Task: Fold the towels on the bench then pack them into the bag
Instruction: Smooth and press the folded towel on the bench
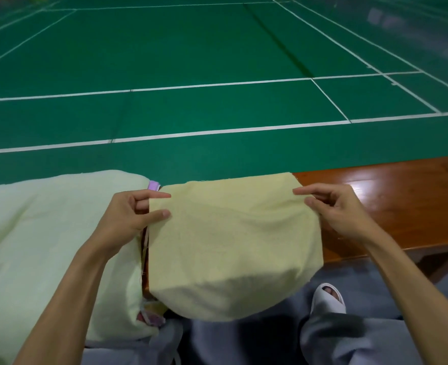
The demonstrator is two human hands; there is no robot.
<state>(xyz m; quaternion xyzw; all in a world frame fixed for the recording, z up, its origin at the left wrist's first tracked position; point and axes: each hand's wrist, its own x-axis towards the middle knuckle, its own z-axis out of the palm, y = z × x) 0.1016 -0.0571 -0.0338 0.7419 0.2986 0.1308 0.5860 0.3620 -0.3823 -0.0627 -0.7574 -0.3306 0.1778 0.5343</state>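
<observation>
Item: yellow towel, lying across the bench, near end hanging off the bench's front edge.

Hold: left hand pinches its left edge and right hand its right edge, thumb against fingers.

Risk, as I judge it: the hanging end drags the towel off the bench, or the corners mismatch at the next fold.

Long axis: I read it as crossing the bench, far hem pointing away.

Pale green towel: on the bench's left part.

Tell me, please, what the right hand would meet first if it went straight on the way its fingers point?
Its fingers point leftward, so the right hand would cross the pale yellow cloth towel it pinches and probably meet the left hand first.
</observation>
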